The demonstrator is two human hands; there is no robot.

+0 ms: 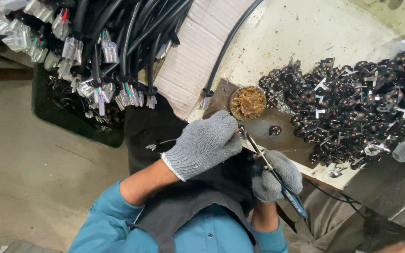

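Head view: soldering iron in right hand, tip beside left hand.

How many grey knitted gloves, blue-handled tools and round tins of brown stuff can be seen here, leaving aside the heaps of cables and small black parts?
Grey knitted gloves: 2, one on the left hand, one on the right hand
Thin metal tool with a blue handle, gripped by the right hand: 1
Round tin of brown fibrous material: 1
Total: 4
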